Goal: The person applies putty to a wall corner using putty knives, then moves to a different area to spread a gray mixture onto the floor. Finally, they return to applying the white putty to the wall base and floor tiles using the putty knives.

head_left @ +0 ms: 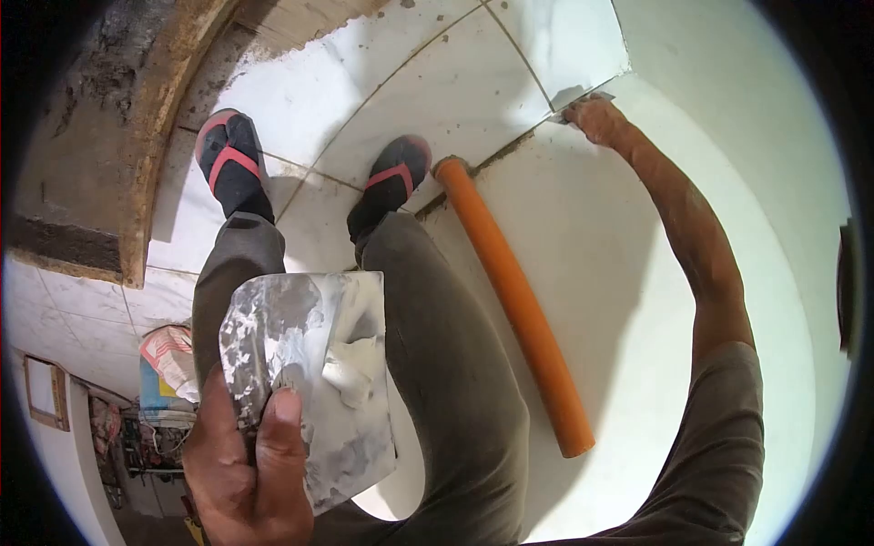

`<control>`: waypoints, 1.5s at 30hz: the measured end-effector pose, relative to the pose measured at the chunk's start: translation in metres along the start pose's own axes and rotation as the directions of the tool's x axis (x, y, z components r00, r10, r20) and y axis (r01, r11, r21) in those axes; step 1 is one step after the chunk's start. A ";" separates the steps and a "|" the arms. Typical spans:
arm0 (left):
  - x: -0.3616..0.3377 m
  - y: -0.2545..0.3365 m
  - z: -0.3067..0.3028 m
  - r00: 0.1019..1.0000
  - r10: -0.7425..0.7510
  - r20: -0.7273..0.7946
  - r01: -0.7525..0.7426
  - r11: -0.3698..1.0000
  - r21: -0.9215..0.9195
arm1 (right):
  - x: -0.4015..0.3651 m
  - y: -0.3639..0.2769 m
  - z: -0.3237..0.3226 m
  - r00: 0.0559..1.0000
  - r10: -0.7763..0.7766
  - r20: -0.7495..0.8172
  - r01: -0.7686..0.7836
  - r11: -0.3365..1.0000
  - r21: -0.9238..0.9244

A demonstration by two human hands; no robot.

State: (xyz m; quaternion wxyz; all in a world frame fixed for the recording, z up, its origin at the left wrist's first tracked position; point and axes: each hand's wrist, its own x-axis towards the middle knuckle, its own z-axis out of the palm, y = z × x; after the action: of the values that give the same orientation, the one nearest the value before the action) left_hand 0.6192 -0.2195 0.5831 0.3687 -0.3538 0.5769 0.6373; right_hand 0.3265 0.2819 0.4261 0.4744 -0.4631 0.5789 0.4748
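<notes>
My left hand (250,464) grips a flat, putty-smeared metal plate (350,437) near the camera, above my thighs. A lump of white putty (350,373) lies on the plate. Further off, my right arm reaches to the foot of the white wall (601,264), where it meets the tiled floor. There my right hand (596,120) holds a thin flat blade (562,116) against the joint near the corner; most of the blade is hidden. An orange pipe (519,309) leans between my right leg and that arm.
My feet, in dark socks and red-strapped sandals (234,164), stand on white marbled tiles (437,82). Rough wooden boards (159,136) edge the left side. A bag (170,359) and a blue container (159,400) sit at the lower left.
</notes>
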 end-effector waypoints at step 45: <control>0.026 0.034 0.025 0.979 -0.194 -0.069 0.203 0.963 0.177 | 0.014 0.049 -0.001 0.992 -0.082 0.097 0.055 0.966 0.251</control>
State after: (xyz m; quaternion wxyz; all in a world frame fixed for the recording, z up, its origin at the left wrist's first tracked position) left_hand 0.5765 -0.1949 0.5784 0.4469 -0.3905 0.6038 0.5321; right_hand 0.2767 0.2857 0.4176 0.5748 -0.3939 0.5913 0.4059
